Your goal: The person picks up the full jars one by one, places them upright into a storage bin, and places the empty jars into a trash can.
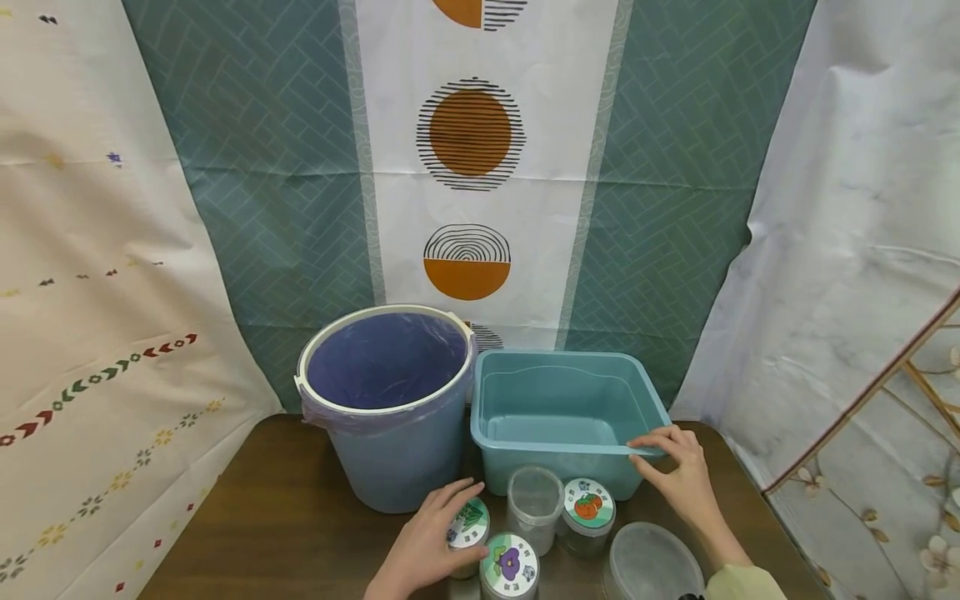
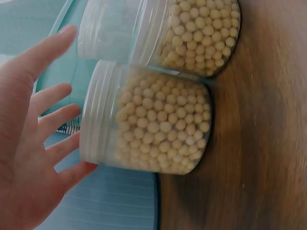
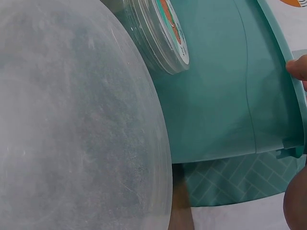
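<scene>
My left hand is spread beside a jar with a green-plant label, its thumb reaching toward a jar with a purple label. In the left wrist view, straight fingers lie along the lid end of a clear jar of pale round beans; a second jar of beans stands close by. My right hand pinches the front rim of a teal plastic basin near its right corner, fingers above and thumb below. In the right wrist view only fingertips and part of the thumb show.
Left of the basin stands a blue bin lined with a bag. An unlabelled clear jar, a jar with an orange-fruit label and a wide container with a frosted lid stand before the basin. Curtains hang behind the brown table.
</scene>
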`<state>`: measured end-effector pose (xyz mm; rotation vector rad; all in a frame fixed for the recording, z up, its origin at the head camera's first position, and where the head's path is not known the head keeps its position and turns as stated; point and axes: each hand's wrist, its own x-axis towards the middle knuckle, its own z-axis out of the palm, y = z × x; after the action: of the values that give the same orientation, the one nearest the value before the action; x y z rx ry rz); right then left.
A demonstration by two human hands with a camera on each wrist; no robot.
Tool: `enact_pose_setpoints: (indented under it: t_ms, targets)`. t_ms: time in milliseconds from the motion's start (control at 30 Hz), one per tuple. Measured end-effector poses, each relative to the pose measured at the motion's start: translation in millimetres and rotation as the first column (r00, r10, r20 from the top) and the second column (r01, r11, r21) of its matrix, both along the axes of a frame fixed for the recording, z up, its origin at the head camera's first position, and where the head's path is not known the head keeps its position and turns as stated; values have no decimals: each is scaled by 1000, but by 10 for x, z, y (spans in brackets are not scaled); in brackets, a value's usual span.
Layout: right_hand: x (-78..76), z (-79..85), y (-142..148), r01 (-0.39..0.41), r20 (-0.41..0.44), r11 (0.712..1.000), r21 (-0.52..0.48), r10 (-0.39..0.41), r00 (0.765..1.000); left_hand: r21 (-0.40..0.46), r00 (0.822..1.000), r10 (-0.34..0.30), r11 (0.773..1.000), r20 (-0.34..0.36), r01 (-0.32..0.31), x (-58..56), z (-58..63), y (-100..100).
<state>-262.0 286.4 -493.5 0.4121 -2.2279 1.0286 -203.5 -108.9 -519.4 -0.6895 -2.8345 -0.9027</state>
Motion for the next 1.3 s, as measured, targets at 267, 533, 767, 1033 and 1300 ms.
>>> enact_pose_setpoints:
  t_ms: [267, 533, 767, 1033, 1300]
  targets:
    - [1, -7, 0, -1, -4, 1000, -10, 1, 1000, -82, 997, 1, 997, -81, -8, -33, -8, 26]
    - [5, -16, -3, -5, -32, 1000, -2, 5, 999, -165, 999, -33, 986, -33, 27, -95, 53, 23]
    - [-2, -24, -2, -12, -34, 1000, -9, 12, 999, -218, 997, -67, 973, 31, 72, -175, 202, 48]
    - [-16, -26, -20, -17, -32, 1000, -3, 17, 999, -259, 993, -104, 959, 48, 113, -203, 537, 25]
    - [-4, -8, -10, -7, -28, 1000, -6, 7, 1000, -285, 978, -182, 936, 105, 205, -214, 1101, -10]
